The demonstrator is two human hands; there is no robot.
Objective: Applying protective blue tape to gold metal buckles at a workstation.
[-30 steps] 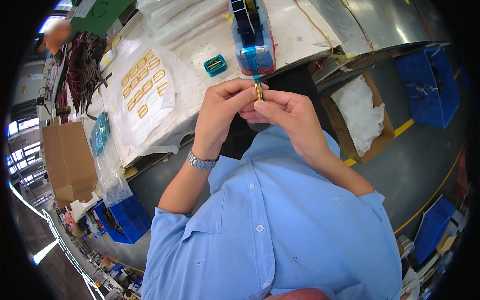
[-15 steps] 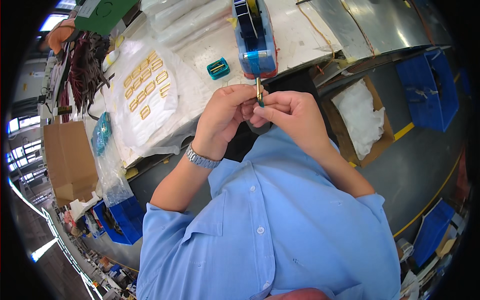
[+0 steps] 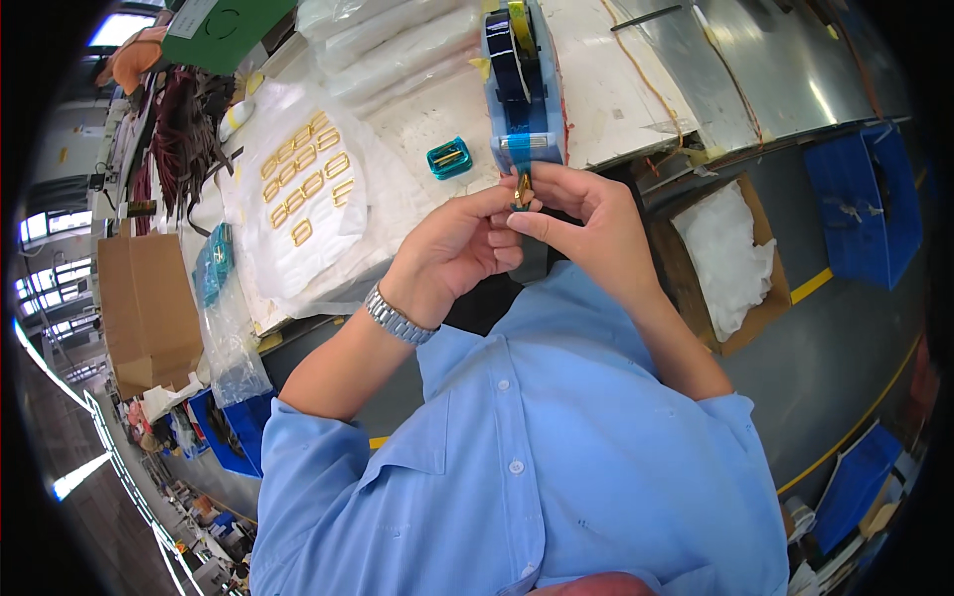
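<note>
At far left, off the worktop (image 3: 402, 129), stands one open cardboard carton (image 3: 149, 316). Beyond it, at the worktop's left edge, hangs one bunch of dark red straps (image 3: 182, 139), too tangled to count. One green box (image 3: 234, 28) sits at the far left corner. Down the left edge, near the front left corner, hangs one clear plastic bag (image 3: 221, 266) with teal contents, and below it is one blue bin (image 3: 253, 432).

On the worktop's left part lies one white sheet (image 3: 323, 253) bearing more than a dozen gold buckles (image 3: 300, 232) in rows, too close together for an exact count; a single one lies nearest the front edge. Several clear plastic packs (image 3: 373, 50) lie toward the far edge. To the right of the sheet, inward from the front edge, is one teal rounded piece (image 3: 449, 158) with a gold bar across it.

The left hand (image 3: 462, 238), below one metal watch (image 3: 396, 316), pinches one small gold metal piece (image 3: 522, 187) just off the front edge, under the nose of one blue tape dispenser (image 3: 542, 94) with one strip of blue film (image 3: 520, 153). The right hand (image 3: 591, 214) pinches the same piece from the other side.

Farther right, below the front edge, are one cardboard box (image 3: 763, 211) holding white plastic (image 3: 725, 253) and two blue crates (image 3: 889, 199), one high, one low.
</note>
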